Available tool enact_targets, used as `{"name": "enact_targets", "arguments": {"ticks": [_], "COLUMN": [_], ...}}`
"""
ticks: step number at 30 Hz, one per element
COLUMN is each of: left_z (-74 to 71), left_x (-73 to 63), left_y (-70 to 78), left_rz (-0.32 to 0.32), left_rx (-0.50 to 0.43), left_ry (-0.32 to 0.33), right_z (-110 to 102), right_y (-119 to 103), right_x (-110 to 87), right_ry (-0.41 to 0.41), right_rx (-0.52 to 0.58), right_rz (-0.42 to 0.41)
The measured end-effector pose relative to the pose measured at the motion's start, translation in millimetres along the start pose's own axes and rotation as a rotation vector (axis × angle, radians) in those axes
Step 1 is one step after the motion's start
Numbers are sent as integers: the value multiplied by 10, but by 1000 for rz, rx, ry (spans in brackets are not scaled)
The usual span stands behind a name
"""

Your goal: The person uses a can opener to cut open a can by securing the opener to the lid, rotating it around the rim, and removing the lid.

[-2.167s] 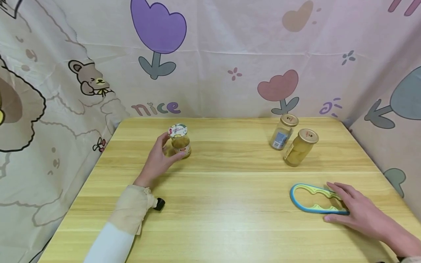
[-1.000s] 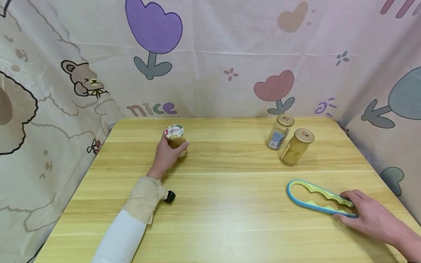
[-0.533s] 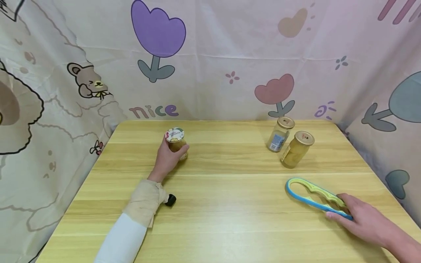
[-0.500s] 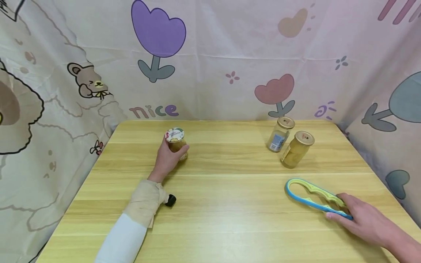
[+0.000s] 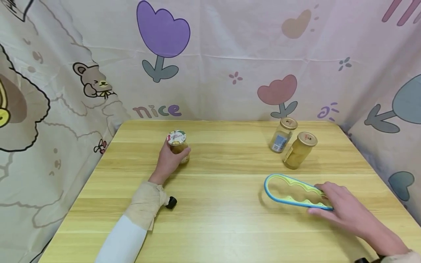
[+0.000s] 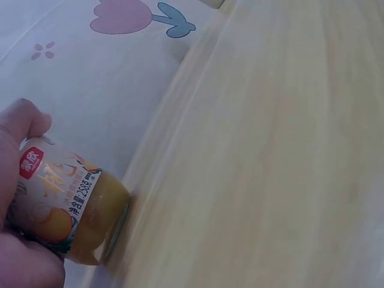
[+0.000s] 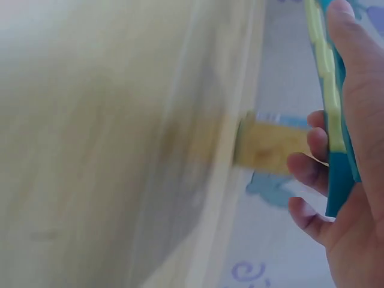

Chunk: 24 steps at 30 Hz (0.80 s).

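Note:
My left hand grips a small glass jar with a printed white lid, upright on the table at the back left. In the left wrist view the jar has a peach picture on its label and yellow contents, with fingers and thumb around it. My right hand holds a blue and yellow-green jar opener by its handle ends. Its looped end points left, and a shadow lies on the wood below it. The right wrist view shows the opener between thumb and fingers.
Two jars with gold lids stand at the back right: a clear one with a blue label and a yellow-filled one close in front. A patterned cloth hangs behind the wooden table and at both sides.
My left hand has closed around the white-lidded jar. My right hand has taken hold of the jar opener, raised it from the table and moved it left.

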<state>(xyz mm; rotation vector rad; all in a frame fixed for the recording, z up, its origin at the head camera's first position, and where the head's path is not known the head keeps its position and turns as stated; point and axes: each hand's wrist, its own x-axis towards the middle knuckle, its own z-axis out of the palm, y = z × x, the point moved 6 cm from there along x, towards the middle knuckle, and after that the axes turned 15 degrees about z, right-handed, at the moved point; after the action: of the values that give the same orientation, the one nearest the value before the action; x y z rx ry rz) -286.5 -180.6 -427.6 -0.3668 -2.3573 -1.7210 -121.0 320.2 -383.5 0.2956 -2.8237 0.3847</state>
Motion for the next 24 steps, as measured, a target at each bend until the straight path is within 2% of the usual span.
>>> {"name": "enact_targets", "arguments": {"ticks": [3, 5, 12, 19, 24], "left_z": [-5, -5, 27, 31, 21], "left_x": [-22, -38, -105, -173, -243], "left_y": [-14, -18, 43, 72, 67], "left_rz": [-6, -12, -23, -41, -44], "left_rx": [-20, -35, -53, -58, -63], "left_ry": [-11, -18, -60, -97, -122], "right_z": [24, 51, 176, 201, 215], "right_y": [-185, -290, -580, -830, -1024], "right_x": [107, 181, 399, 626, 786], "right_ry": [56, 77, 81, 122, 124], "right_rx": [51, 91, 192, 314, 322], "right_rz": [-64, -78, -38, -110, -154]}}
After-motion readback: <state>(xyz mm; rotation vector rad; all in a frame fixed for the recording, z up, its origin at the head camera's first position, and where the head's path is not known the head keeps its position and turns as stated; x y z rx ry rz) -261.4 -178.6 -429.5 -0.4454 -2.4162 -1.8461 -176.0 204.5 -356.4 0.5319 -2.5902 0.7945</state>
